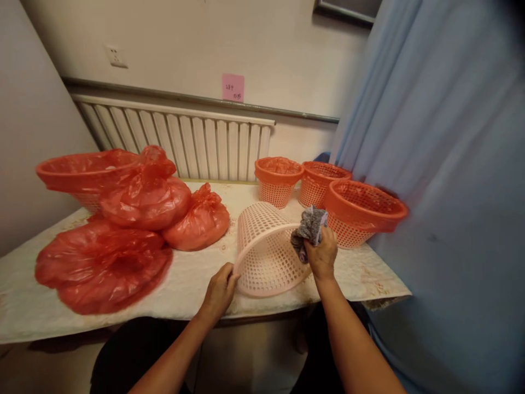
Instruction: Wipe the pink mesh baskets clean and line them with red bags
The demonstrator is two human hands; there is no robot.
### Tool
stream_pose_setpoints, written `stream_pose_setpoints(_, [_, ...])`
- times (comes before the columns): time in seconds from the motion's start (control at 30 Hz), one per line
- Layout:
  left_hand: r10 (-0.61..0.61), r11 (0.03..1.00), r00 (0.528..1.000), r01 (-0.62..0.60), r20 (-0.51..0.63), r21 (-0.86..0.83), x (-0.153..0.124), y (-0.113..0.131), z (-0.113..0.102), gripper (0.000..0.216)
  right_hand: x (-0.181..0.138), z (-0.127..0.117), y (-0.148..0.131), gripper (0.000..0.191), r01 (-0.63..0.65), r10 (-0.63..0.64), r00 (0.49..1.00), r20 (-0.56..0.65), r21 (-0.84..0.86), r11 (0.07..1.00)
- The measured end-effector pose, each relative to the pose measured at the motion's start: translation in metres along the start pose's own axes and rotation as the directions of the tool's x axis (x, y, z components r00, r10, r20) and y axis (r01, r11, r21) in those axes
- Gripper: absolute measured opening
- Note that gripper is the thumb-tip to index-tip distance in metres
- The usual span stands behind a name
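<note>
A pale pink perforated plastic basket (262, 232) lies tipped on its side on the table, its mouth facing me. My left hand (220, 287) is closed on the left side of its rim. A grey cloth (310, 229) with lighter edges is bunched in my right hand (323, 253), at the right side of the same rim. Part of that rim is hidden behind the cloth and the hand. Just beyond the right hand stands a basket lined with a red bag (366, 210).
Two more red-lined baskets (279, 183) (324, 180) stand at the back. Several filled red plastic bags (143, 200) and a lined basket (69, 172) crowd the left. A blue curtain (443, 164) borders the right; a radiator (184, 139) is behind the cloth-covered table (205, 273).
</note>
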State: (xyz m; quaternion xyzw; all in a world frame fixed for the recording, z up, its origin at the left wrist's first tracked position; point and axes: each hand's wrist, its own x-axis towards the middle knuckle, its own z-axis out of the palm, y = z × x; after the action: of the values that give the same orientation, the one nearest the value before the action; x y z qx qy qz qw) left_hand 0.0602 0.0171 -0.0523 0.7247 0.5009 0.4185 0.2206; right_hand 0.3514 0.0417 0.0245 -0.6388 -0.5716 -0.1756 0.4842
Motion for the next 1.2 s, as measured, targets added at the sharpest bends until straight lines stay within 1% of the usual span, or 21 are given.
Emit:
stream_pose_setpoints(0.1, [-0.011, 1.0, 1.0, 0.011, -0.017, -0.011, -0.003, -0.003, 0.0, 0.016, -0.011, 0.008, 0.019, 0.021, -0.16, 0.165, 0.986, -0.038, 0.111, 0.981])
stream_pose_setpoints(0.17, [-0.023, 1.0, 0.999, 0.023, -0.026, -0.018, -0.005, -0.005, 0.001, 0.017, -0.022, 0.014, 0.027, 0.031, -0.281, 0.293, 0.955, -0.043, 0.187, 0.941])
stream_pose_setpoints(0.23, [-0.035, 0.999, 0.999, 0.034, -0.034, -0.036, -0.007, -0.007, 0.001, 0.017, -0.036, 0.02, 0.034, 0.041, -0.415, 0.433, 0.901, -0.028, 0.239, 0.878])
stream_pose_setpoints(0.3, [-0.051, 0.997, 0.998, 0.048, -0.043, -0.066, -0.01, -0.01, 0.002, 0.018, -0.053, 0.026, 0.039, 0.047, -0.551, 0.574, 0.819, -0.002, 0.272, 0.789])
stream_pose_setpoints(0.37, [-0.077, 0.993, 0.996, 0.071, -0.055, -0.097, -0.013, -0.014, 0.003, 0.018, -0.071, 0.033, 0.041, 0.051, -0.65, 0.673, 0.739, 0.03, 0.294, 0.7])
stream_pose_setpoints(0.4, [-0.092, 0.991, 0.994, 0.085, -0.061, -0.108, -0.016, -0.016, 0.003, 0.019, -0.078, 0.036, 0.041, 0.052, -0.679, 0.702, 0.711, 0.047, 0.304, 0.668])
stream_pose_setpoints(0.47, [-0.12, 0.987, 0.99, 0.111, -0.073, -0.117, -0.02, -0.022, 0.002, 0.021, -0.089, 0.04, 0.037, 0.052, -0.704, 0.723, 0.686, 0.077, 0.32, 0.634])
stream_pose_setpoints(0.57, [-0.16, 0.981, 0.985, 0.152, -0.064, -0.117, -0.027, -0.031, -0.004, 0.022, -0.089, 0.041, 0.025, 0.053, -0.695, 0.711, 0.696, 0.1, 0.342, 0.632])
stream_pose_setpoints(0.63, [-0.222, 0.971, 0.973, 0.215, -0.062, -0.108, -0.028, -0.033, -0.013, 0.022, -0.08, 0.039, 0.012, 0.05, -0.65, 0.664, 0.741, 0.1, 0.358, 0.671])
stream_pose_setpoints(0.7, [-0.284, 0.958, 0.952, 0.278, -0.111, -0.072, -0.024, -0.03, -0.024, 0.023, -0.066, 0.035, -0.004, 0.042, -0.534, 0.55, 0.832, 0.07, 0.367, 0.762])
stream_pose_setpoints(0.73, [-0.284, 0.959, 0.945, 0.281, -0.161, -0.042, -0.021, -0.025, -0.031, 0.025, -0.058, 0.032, -0.014, 0.037, -0.443, 0.46, 0.887, 0.045, 0.365, 0.819])
stream_pose_setpoints(0.77, [-0.251, 0.966, 0.943, 0.257, -0.219, -0.003, -0.015, -0.019, -0.037, 0.027, -0.05, 0.029, -0.025, 0.031, -0.334, 0.35, 0.936, 0.02, 0.358, 0.872])
stream_pose_setpoints(0.8, [-0.181, 0.979, 0.945, 0.201, -0.274, 0.044, -0.009, -0.012, -0.043, 0.029, -0.043, 0.025, -0.036, 0.026, -0.215, 0.229, 0.973, 0.002, 0.347, 0.913])
stream_pose_setpoints(0.83, [-0.083, 0.988, 0.947, 0.118, -0.311, 0.096, -0.002, -0.004, -0.049, 0.03, -0.037, 0.021, -0.048, 0.022, -0.093, 0.1, 0.995, -0.003, 0.334, 0.938])
stream_pose_setpoints(0.87, [0.021, 0.988, 0.946, 0.029, -0.324, 0.149, 0.005, 0.005, -0.054, 0.031, -0.031, 0.017, -0.061, 0.019, 0.026, -0.029, 1.0, 0.005, 0.322, 0.946])
stream_pose_setpoints(0.9, [0.119, 0.979, 0.943, -0.059, -0.311, 0.197, 0.013, 0.014, -0.059, 0.029, -0.026, 0.013, -0.073, 0.017, 0.135, -0.15, 0.988, 0.025, 0.312, 0.94])
stream_pose_setpoints(0.97, [0.264, 0.947, 0.938, -0.207, -0.225, 0.247, 0.028, 0.029, -0.067, 0.026, -0.017, 0.007, -0.094, 0.017, 0.321, -0.362, 0.928, 0.091, 0.298, 0.899])
stream_pose_setpoints(1.0, [0.311, 0.932, 0.934, -0.264, -0.175, 0.248, 0.035, 0.034, -0.07, 0.025, -0.014, 0.005, -0.102, 0.02, 0.387, -0.437, 0.89, 0.129, 0.294, 0.874])
stream_pose_setpoints(1.07, [0.361, 0.917, 0.928, -0.337, -0.087, 0.213, 0.046, 0.039, -0.074, 0.028, -0.008, 0.003, -0.112, 0.026, 0.449, -0.513, 0.838, 0.187, 0.298, 0.842])
stream_pose_setpoints(1.1, [0.373, 0.915, 0.926, -0.356, -0.063, 0.191, 0.05, 0.039, -0.075, 0.032, -0.006, 0.003, -0.113, 0.027, 0.448, -0.517, 0.832, 0.201, 0.304, 0.841])
stream_pose_setpoints(1.2, [0.377, 0.917, 0.925, -0.366, -0.044, 0.156, 0.053, 0.032, -0.074, 0.042, -0.006, 0.005, -0.104, 0.025, 0.377, -0.454, 0.87, 0.191, 0.335, 0.863])
